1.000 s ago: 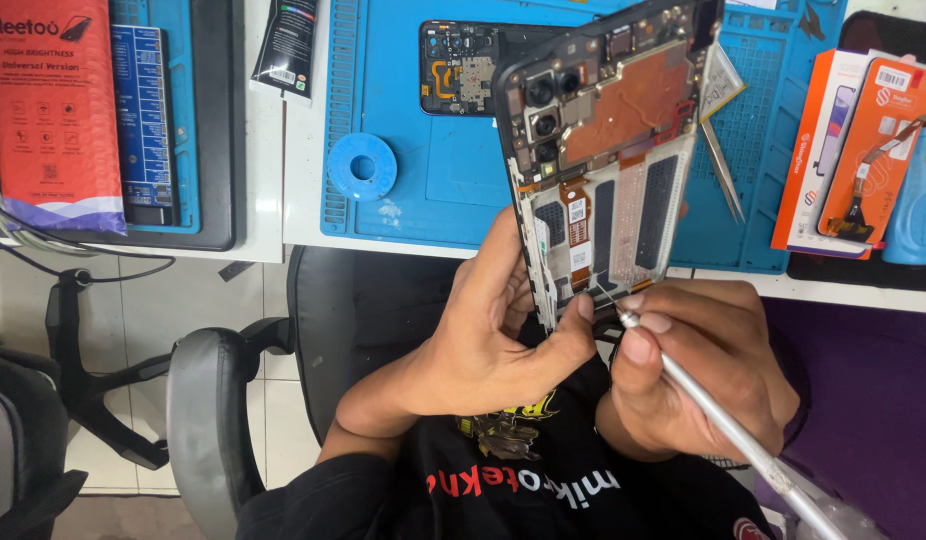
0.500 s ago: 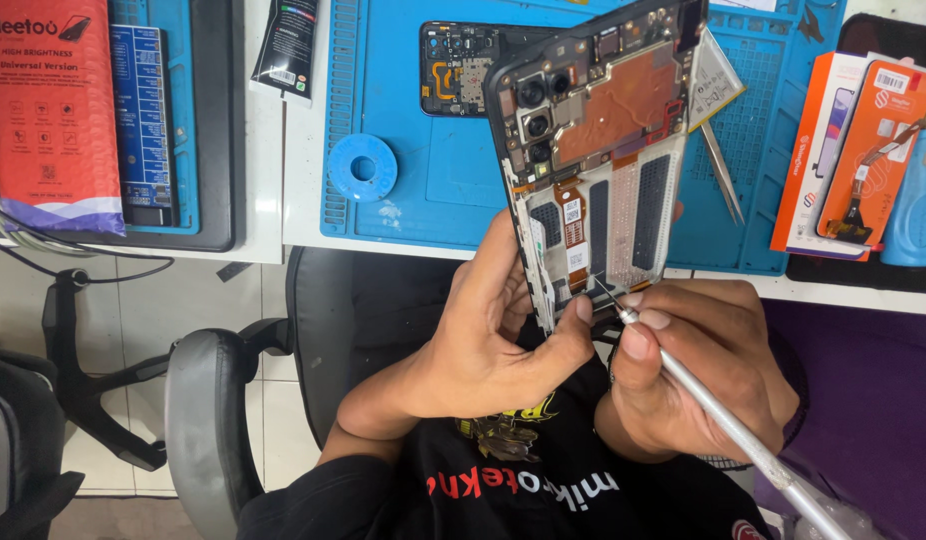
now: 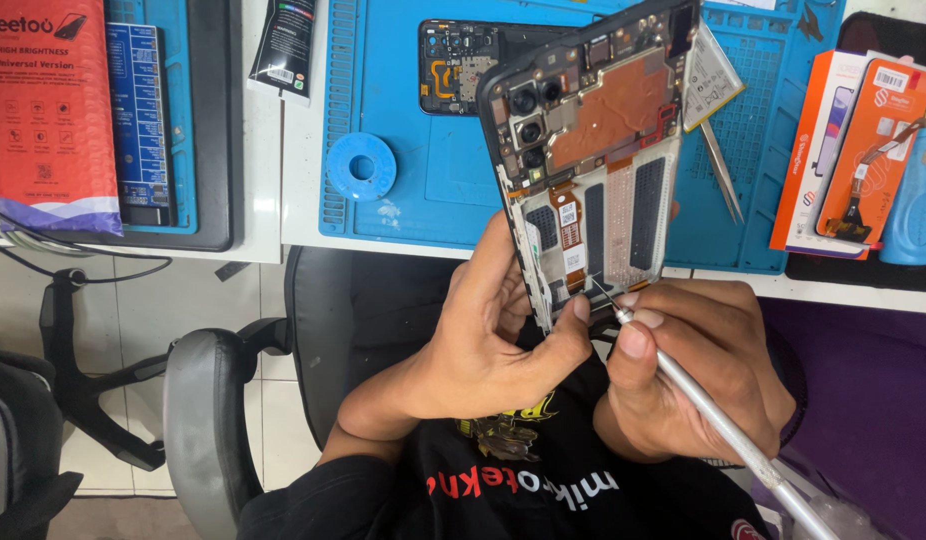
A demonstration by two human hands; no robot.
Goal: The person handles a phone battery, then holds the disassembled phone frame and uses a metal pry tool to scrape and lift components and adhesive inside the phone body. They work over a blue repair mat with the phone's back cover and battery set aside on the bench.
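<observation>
An opened phone (image 3: 593,150) with its back removed shows camera lenses, a copper-coloured shield and flex cables. My left hand (image 3: 493,330) grips its lower left edge and holds it up above my lap. My right hand (image 3: 703,370) holds a thin silver screwdriver (image 3: 723,430) like a pen. Its fine tip touches the lower part of the phone, by my left thumb.
A blue work mat (image 3: 423,180) lies on the white bench with a blue tape roll (image 3: 361,165), a phone back part (image 3: 453,60) and tweezers (image 3: 721,175). Orange boxes (image 3: 853,140) stand at right, a red packet (image 3: 48,110) at left. A black chair (image 3: 203,410) is below.
The phone has tilted and shifted very slightly to the left in my left hand. Both hands and the screwdriver tip stay in the same place.
</observation>
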